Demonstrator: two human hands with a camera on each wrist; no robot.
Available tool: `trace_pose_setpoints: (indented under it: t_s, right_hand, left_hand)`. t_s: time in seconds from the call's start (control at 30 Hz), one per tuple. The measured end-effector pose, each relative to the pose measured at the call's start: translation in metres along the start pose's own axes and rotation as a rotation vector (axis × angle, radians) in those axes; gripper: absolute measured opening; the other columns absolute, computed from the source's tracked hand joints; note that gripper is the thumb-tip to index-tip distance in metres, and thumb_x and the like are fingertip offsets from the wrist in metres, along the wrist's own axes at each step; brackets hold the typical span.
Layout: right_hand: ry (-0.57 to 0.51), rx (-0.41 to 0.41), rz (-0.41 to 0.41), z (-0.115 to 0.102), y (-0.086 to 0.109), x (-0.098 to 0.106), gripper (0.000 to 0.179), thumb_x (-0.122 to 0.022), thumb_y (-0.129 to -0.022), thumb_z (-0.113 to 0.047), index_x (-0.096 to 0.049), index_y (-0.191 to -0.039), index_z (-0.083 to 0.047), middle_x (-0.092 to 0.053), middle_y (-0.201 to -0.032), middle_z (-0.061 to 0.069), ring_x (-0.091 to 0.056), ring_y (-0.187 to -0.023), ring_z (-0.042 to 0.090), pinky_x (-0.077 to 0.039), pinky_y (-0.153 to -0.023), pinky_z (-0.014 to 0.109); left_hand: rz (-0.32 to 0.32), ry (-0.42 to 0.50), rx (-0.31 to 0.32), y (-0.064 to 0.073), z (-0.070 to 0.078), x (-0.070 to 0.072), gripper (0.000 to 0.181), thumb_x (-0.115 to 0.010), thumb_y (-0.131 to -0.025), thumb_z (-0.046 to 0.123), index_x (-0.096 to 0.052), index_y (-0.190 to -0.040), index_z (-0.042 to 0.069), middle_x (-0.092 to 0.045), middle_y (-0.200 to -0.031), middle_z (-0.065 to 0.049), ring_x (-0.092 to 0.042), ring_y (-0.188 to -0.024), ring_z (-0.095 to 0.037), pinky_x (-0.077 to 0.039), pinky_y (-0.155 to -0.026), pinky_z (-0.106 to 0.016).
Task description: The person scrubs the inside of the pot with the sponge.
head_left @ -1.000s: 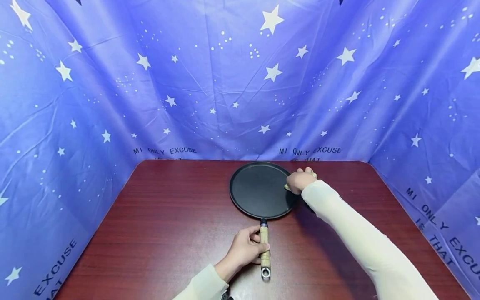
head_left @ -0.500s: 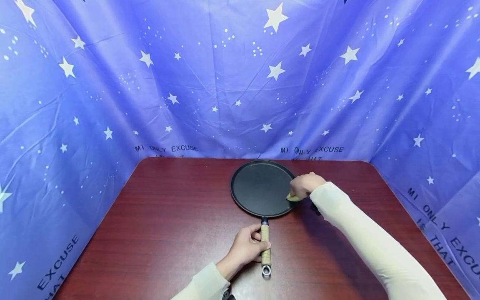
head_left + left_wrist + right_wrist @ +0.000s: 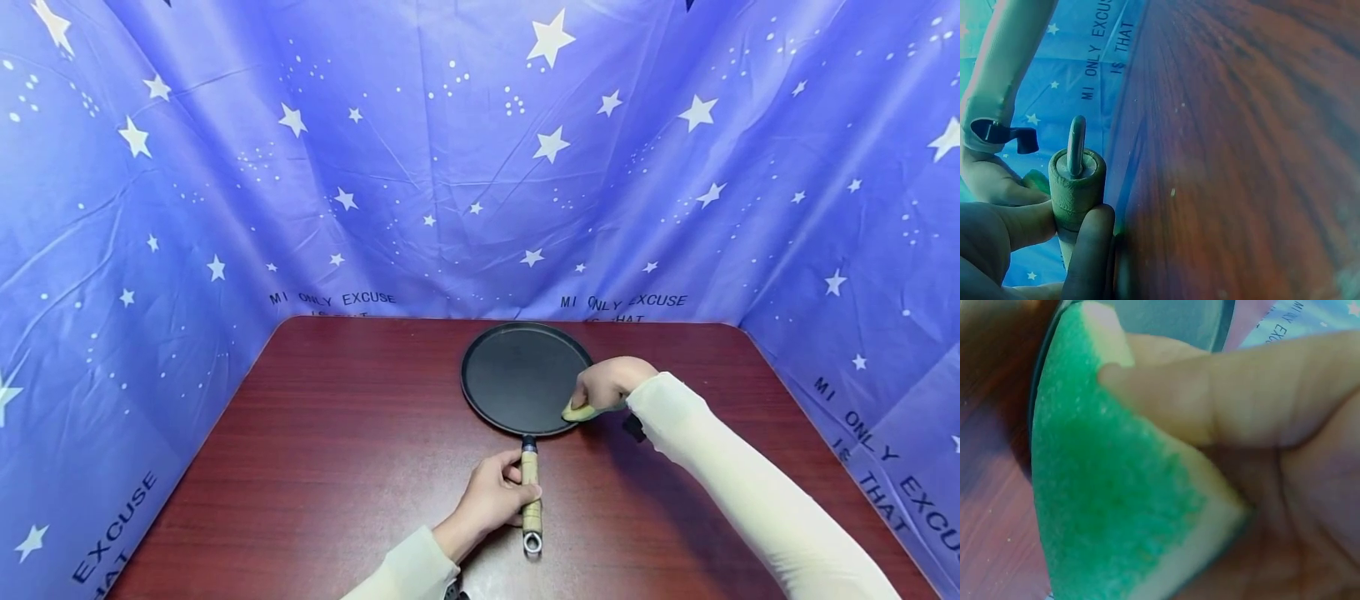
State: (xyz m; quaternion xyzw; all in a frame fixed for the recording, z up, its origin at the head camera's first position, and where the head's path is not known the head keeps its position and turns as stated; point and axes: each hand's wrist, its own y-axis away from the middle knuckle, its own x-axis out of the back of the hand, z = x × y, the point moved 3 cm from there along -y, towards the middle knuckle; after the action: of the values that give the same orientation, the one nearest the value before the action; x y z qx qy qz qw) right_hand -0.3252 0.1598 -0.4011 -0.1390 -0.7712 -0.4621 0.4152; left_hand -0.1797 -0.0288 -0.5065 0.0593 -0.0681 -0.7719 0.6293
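Observation:
A round black flat pan (image 3: 521,379) lies on the table, its pale wooden handle (image 3: 530,475) toward the person. The left hand (image 3: 491,493) grips that handle; in the left wrist view, thumb and fingers close around the wood (image 3: 1075,194) below the metal hanging ring (image 3: 1076,147). At the pan's near right rim, the right hand (image 3: 609,383) pinches a yellow and green scouring sponge (image 3: 577,412) against the pan. The right wrist view shows the sponge's rough green face (image 3: 1104,469), bent under the thumb (image 3: 1166,394). The palm hides part of the sponge.
The dark red wooden table (image 3: 337,417) spreads around the pan. A blue curtain with white stars (image 3: 450,167) hangs behind and along both sides of it. A black strap (image 3: 1013,134) is on the right wrist.
The right hand has slid the sponge along the pan's right rim toward the person, from the far right to the near right. The left hand still holds the handle; the pan stays put.

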Motion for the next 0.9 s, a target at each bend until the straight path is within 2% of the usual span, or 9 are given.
trace_pose_setpoints:
  t_s: [0.07,0.13,0.2,0.37,0.5,0.6,0.77,0.83,0.9]
  right_hand:
    - [-0.028,0.020,-0.028,-0.002,0.000,-0.001,0.024,-0.057,-0.098,0.001,-0.068,-0.084,-0.016,-0.053,-0.080,-0.007,-0.036,-0.068,0.010,-0.021,-0.057,0.022]
    - [-0.048,0.045,-0.047,-0.004,-0.001,-0.001,0.035,-0.055,-0.093,0.010,-0.076,-0.102,-0.016,-0.061,-0.093,-0.006,-0.041,-0.072,0.010,-0.023,-0.057,0.022]
    - [-0.083,0.081,-0.070,-0.005,-0.003,-0.003,0.045,-0.051,-0.088,0.016,-0.077,-0.109,-0.014,-0.065,-0.102,-0.006,-0.043,-0.075,0.009,-0.023,-0.057,0.022]
    - [-0.152,0.178,-0.106,-0.008,-0.010,-0.007,0.052,-0.051,-0.083,0.017,-0.079,-0.117,-0.011,-0.069,-0.116,-0.006,-0.050,-0.089,0.007,-0.035,-0.067,0.017]
    - [-0.211,0.261,-0.125,-0.010,-0.017,-0.011,0.064,-0.051,-0.082,0.017,-0.070,-0.138,-0.007,-0.067,-0.137,0.003,-0.052,-0.106,0.010,-0.039,-0.070,0.015]
    - [-0.235,0.327,-0.143,-0.014,-0.020,-0.013,0.065,-0.051,-0.083,0.017,-0.064,-0.143,-0.003,-0.064,-0.144,0.009,-0.052,-0.117,0.010,-0.042,-0.075,0.014]
    - [-0.260,0.358,-0.154,-0.020,-0.023,-0.016,0.062,-0.052,-0.086,0.015,-0.063,-0.144,-0.003,-0.062,-0.146,0.008,-0.047,-0.135,0.014,-0.041,-0.103,0.015]
    - [-0.272,0.361,-0.151,-0.023,-0.024,-0.016,0.062,-0.052,-0.087,0.014,-0.062,-0.145,-0.004,-0.062,-0.147,0.008,-0.047,-0.136,0.016,-0.040,-0.108,0.017]
    - [-0.290,0.359,-0.148,-0.026,-0.027,-0.016,0.062,-0.053,-0.088,0.014,-0.062,-0.146,-0.004,-0.061,-0.148,0.008,-0.048,-0.135,0.015,-0.043,-0.104,0.018]
  left_hand:
    - [0.000,0.004,-0.002,0.000,0.000,0.000,0.060,-0.076,-0.084,-0.012,-0.059,-0.141,-0.006,-0.052,-0.093,-0.008,-0.066,-0.068,-0.018,-0.066,-0.050,-0.037]
    - [0.003,0.006,-0.002,-0.001,-0.001,0.001,0.060,-0.076,-0.084,-0.012,-0.059,-0.141,-0.006,-0.053,-0.093,-0.008,-0.066,-0.067,-0.017,-0.066,-0.050,-0.036]
    - [0.003,0.012,0.001,-0.001,-0.001,0.001,0.059,-0.076,-0.084,-0.012,-0.059,-0.141,-0.006,-0.053,-0.093,-0.009,-0.066,-0.066,-0.017,-0.066,-0.050,-0.036]
    - [0.000,0.014,0.006,-0.002,-0.003,0.001,0.058,-0.076,-0.084,-0.013,-0.060,-0.139,-0.006,-0.054,-0.092,-0.009,-0.065,-0.066,-0.017,-0.066,-0.050,-0.036]
    - [-0.006,0.007,0.009,-0.002,-0.002,0.002,0.058,-0.076,-0.083,-0.013,-0.061,-0.138,-0.006,-0.054,-0.093,-0.009,-0.065,-0.066,-0.018,-0.066,-0.050,-0.037]
    - [-0.019,0.010,0.015,-0.002,-0.002,0.003,0.057,-0.076,-0.083,-0.013,-0.061,-0.138,-0.005,-0.053,-0.093,-0.010,-0.065,-0.066,-0.018,-0.066,-0.051,-0.037]
    - [-0.039,0.012,0.026,-0.002,0.000,0.003,0.058,-0.076,-0.084,-0.013,-0.060,-0.139,-0.005,-0.052,-0.093,-0.010,-0.065,-0.065,-0.018,-0.066,-0.051,-0.038]
    - [-0.043,0.007,0.029,-0.002,0.000,0.002,0.060,-0.076,-0.084,-0.013,-0.059,-0.141,-0.006,-0.052,-0.094,-0.010,-0.064,-0.066,-0.018,-0.067,-0.051,-0.038]
    - [-0.048,0.003,0.033,-0.003,0.000,0.002,0.061,-0.076,-0.085,-0.013,-0.058,-0.143,-0.007,-0.051,-0.094,-0.010,-0.064,-0.067,-0.018,-0.067,-0.052,-0.037]
